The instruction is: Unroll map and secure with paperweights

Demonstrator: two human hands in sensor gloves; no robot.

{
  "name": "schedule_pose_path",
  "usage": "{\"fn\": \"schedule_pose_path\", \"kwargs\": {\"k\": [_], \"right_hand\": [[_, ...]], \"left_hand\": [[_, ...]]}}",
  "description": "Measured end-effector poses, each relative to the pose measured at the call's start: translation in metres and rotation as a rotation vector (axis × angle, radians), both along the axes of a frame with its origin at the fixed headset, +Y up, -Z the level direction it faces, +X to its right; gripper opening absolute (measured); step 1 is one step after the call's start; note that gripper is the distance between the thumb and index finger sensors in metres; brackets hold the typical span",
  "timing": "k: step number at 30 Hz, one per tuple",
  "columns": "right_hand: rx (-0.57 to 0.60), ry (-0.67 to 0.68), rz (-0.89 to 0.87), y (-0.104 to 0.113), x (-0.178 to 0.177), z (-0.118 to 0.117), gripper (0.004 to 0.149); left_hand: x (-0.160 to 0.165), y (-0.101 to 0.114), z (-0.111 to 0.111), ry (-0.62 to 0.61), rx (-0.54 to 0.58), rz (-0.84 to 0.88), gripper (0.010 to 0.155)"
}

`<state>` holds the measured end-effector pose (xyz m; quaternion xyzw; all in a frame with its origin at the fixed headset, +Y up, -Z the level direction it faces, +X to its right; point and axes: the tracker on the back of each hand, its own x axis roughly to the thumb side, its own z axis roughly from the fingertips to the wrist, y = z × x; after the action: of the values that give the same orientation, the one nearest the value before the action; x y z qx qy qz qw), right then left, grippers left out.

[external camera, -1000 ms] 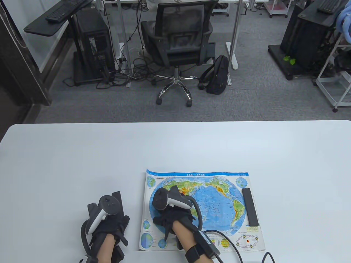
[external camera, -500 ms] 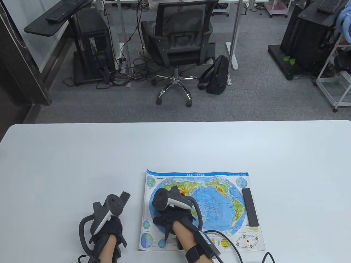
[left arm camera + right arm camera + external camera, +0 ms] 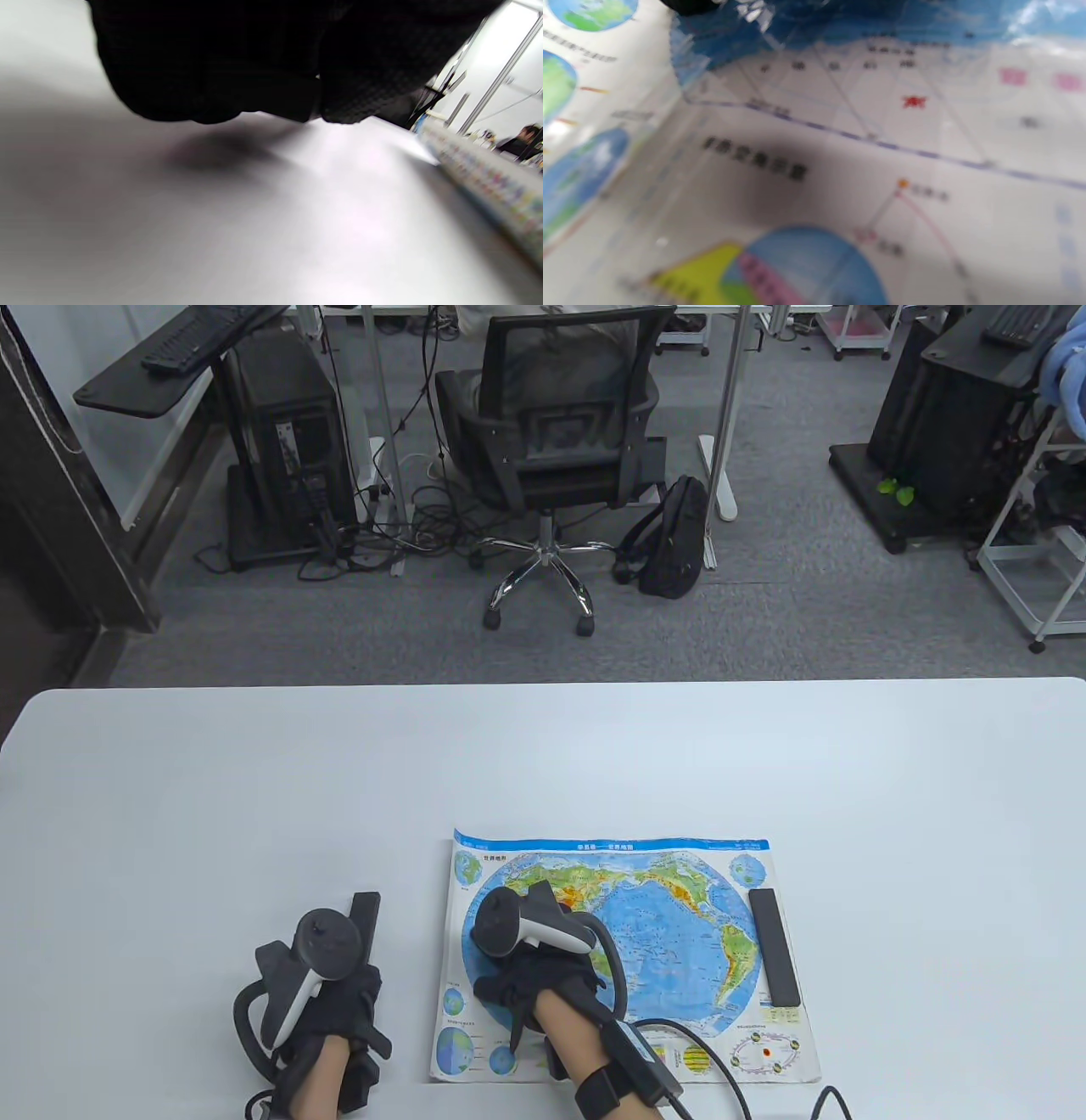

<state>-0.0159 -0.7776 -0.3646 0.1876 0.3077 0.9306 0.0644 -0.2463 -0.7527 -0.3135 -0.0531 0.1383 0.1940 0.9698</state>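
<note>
done: colourful glossy paper world map [image 3: 624, 954] unrolled flat on white table [image 3: 543, 763], long black bar paperweight [image 3: 774, 946] along its right edge | right hand [image 3: 530, 976] presses map's left part, fingers hidden | left hand [image 3: 327, 993] beside map grips second black bar paperweight [image 3: 365, 909] | left: weight left edge
</note>
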Motion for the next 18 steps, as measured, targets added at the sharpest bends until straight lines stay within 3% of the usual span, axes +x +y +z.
{"fn": "schedule_pose_path", "kwargs": {"k": [5, 8, 18], "right_hand": [[-0.004, 0.001, 0.002, 0.0, 0.0, 0.0, 0.062], [-0.004, 0.0, 0.0, 0.0, 0.0, 0.0, 0.062], [-0.003, 0.001, -0.006, -0.001, 0.0, 0.001, 0.062]], "left_hand": [[0.024, 0.017, 0.003, -0.117, 0.101, 0.232, 0.065], [0.044, 0.02, 0.004, -0.186, 0.092, 0.326, 0.065], [0.065, 0.003, -0.003, -0.17, 0.009, 0.002, 0.062]]}}
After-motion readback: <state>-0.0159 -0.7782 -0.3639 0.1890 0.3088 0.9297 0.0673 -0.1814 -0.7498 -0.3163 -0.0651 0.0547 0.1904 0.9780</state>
